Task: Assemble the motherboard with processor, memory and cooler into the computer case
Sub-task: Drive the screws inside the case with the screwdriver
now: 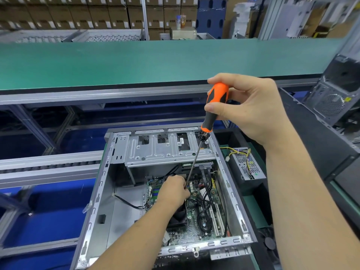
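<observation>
Now I am gripping the screwdriver with my right hand, left hand pinching its shaft above the motherboard, lying inside the case; a slipping tip could be scratching the board.

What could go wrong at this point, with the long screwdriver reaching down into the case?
The screwdriver enters tilted, with the right hand high on its handle, so the tip may slip and scratch the motherboard. Spare screws clustered on the shaft might drop among the components. The left hand pinching near the tip could get jabbed.
</observation>
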